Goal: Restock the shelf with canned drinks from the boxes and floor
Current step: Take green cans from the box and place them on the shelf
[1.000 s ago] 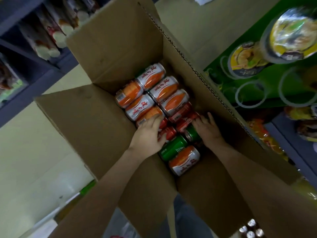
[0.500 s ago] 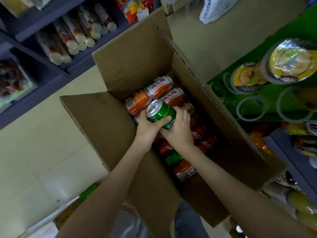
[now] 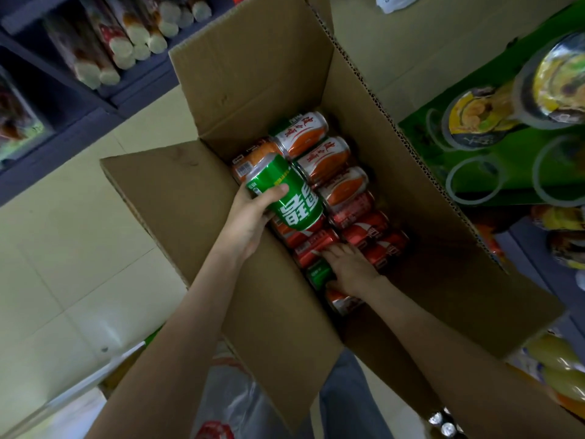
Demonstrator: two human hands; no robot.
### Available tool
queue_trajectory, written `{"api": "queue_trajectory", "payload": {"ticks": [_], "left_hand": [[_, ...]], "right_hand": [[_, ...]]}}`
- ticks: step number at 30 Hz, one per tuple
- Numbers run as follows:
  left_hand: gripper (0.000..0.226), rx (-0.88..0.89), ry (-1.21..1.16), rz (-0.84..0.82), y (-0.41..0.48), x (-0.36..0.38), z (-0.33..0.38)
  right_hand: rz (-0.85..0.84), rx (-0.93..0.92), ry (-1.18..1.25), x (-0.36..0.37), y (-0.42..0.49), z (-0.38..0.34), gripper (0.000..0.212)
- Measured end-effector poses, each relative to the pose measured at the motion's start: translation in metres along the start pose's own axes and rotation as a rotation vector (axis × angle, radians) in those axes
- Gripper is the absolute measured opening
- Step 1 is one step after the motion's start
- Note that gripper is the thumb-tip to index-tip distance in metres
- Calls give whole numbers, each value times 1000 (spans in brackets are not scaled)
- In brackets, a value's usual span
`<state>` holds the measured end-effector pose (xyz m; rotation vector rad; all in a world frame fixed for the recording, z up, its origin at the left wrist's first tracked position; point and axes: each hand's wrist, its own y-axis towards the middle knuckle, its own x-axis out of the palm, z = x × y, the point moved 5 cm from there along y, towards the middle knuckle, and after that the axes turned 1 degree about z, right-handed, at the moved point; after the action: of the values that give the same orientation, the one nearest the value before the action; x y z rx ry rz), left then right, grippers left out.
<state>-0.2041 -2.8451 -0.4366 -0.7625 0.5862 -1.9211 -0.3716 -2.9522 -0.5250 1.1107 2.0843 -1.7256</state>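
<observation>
The left hand [image 3: 250, 223] gripped a green can [image 3: 286, 193] above the cardboard box [image 3: 253, 74], fingers curled round it. Inside, hemmed by red cans [image 3: 373, 226], the right hand [image 3: 353, 269] clasped a second green can [image 3: 318, 274] between thumb and fingers.

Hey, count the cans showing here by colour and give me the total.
Green cans: 2
Orange cans: 6
Red cans: 4, blurred, so roughly
Total: 12 showing

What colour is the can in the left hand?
Green, with white lettering and a silver top; the can in the left hand shows best in head view.
</observation>
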Motion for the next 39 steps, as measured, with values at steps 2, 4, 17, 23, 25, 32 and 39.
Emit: {"api": "queue_trajectory", "payload": {"ticks": [2,4,17,23,25,32,39], "left_hand": [[70,-14,22,-16,-1,-4,-7],[74,-11,46,-45,-2,-5,-10],[80,24,79,-128,2,-10,-15],[69,23,69,-105,5,-12,-17],[71,26,79,-108,5,-10,-17],[69,62,97,-98,0,-11,-21],[70,70,181,-109,5,-8,-20]], "right_hand": [[-56,-80,-193,4,12,-9,69],[-128,-143,-318,11,20,-14,67],[-394,-259,-599,-1,25,-22,96],[-159,-174,-615,-23,2,17,99],[-159,-90,-569,-27,-8,34,95],[-119,504,356,4,-7,40,67],[-151,600,722,8,0,40,88]]}}
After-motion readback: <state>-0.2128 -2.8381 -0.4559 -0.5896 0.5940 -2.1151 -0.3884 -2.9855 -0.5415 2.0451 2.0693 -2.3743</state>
